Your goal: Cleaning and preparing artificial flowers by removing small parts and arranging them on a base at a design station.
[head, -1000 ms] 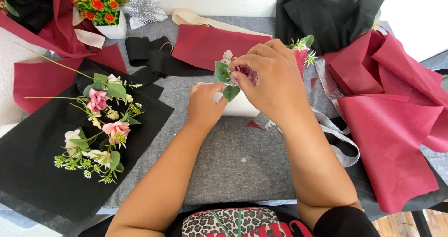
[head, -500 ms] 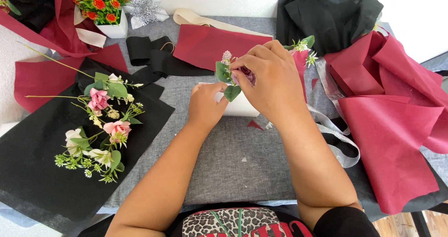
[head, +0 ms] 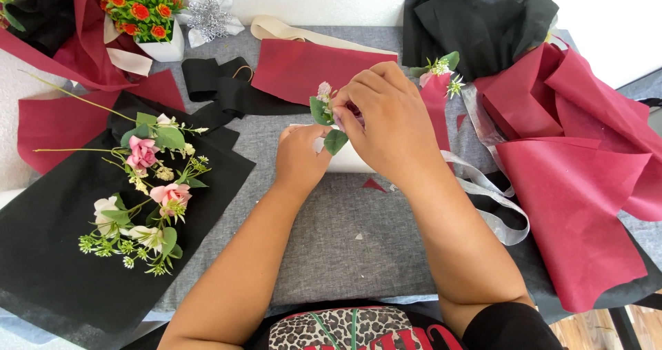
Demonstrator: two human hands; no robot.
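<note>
My left hand point(head: 301, 158) and my right hand point(head: 385, 120) meet at the middle of the grey table point(head: 345, 246). Between their fingers is a small artificial flower sprig point(head: 324, 108) with green leaves and a pale pink bud. The right hand covers most of the sprig from above. The left hand grips it from below, over a white object point(head: 347, 162) that is mostly hidden. To the left, a loose bunch of pink and white artificial flowers point(head: 145, 191) lies on a black sheet point(head: 62, 253).
Dark red sheets point(head: 579, 205) are piled at the right, black fabric point(head: 483, 19) behind them. Another small sprig point(head: 440, 68) lies near the right hand. A white pot of orange flowers point(head: 141, 8), a silver bow point(head: 207, 15), black ribbon point(head: 221, 88) and clear ribbon point(head: 493, 198) also lie about.
Both hands have stayed together at the sprig; the fingers shift slightly around it. Nothing else has moved.
</note>
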